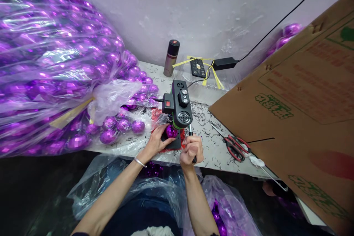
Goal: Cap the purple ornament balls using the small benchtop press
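Note:
A shiny purple ball (172, 131) sits under the head of a small black bench machine (181, 107) with round vents and a red switch. My left hand (158, 141) grips the ball from its left side, thumb in front and fingers behind. To the right of the machine, my right hand (191, 150) is wrapped round the black-gripped lever (190, 129). The machine's dark base plate (174, 144) shows beneath the ball, with red material around it. Where the ball meets the machine is partly hidden by the head.
A big clear bag of purple balls (63, 66) fills the left. A cardboard box (290, 107) stands on the right, near red-handled scissors (237, 147). Behind are a spray-can-like cylinder (171, 59), a phone (198, 67) and a power adapter (225, 63). Black bits litter the table (204, 118).

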`<state>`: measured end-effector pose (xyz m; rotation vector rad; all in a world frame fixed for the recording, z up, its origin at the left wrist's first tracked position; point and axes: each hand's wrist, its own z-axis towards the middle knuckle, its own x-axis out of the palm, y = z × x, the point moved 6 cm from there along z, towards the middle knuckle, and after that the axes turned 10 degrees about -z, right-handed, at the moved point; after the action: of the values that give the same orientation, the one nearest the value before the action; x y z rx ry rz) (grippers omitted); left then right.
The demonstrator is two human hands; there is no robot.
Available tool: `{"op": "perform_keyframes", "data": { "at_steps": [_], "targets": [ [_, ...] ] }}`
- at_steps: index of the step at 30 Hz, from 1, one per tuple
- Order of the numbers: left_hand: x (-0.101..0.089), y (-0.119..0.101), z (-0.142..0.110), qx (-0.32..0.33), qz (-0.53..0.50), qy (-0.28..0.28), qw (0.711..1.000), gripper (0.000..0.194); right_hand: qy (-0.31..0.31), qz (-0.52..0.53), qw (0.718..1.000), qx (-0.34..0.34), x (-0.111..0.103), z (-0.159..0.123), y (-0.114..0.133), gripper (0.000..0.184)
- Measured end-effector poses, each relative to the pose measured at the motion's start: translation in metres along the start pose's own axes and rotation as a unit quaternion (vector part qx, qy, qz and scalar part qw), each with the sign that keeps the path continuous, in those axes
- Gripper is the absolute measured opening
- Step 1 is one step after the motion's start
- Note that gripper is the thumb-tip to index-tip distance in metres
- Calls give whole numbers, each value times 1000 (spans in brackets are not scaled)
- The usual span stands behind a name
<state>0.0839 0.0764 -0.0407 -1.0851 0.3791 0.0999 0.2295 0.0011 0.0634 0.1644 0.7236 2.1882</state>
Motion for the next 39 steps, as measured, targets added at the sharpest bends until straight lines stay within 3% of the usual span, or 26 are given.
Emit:
{"op": "perform_keyframes", "data": {
  "at_steps": [14,21,25,27,29,32,34,37,39],
  "targets": [
    [0,4,3,-8,-10,3,1000,59,7,-5,1000,-25,0,-7,-13,41],
    [0,5,7,-7,-3,5,1000,58,50,12,995,-91,5,-2,-4,38],
    [1,6,9,-18,-4,14,1000,62,11,17,1000,15,0,23,5,42],
    [-1,3,0,-17,-2,18,1000,61,30,13,996,83,0,38,12,42],
    [-5,-5,-21,4,10,20,1000,62,58,27,993,104,0,51,22,42],
    [-20,-23,-58,62,53,20,997,77,66,45,994,72,-3,54,30,43],
    [-39,-33,-68,87,94,0,992,80,60,45,996,55,-4,47,29,42],
    [-82,-38,-41,78,188,-70,976,44,47,44,996,59,-3,34,22,40],
    [-113,-29,-2,4,273,-103,956,33,46,39,996,63,-2,30,19,40]
  ]
}}
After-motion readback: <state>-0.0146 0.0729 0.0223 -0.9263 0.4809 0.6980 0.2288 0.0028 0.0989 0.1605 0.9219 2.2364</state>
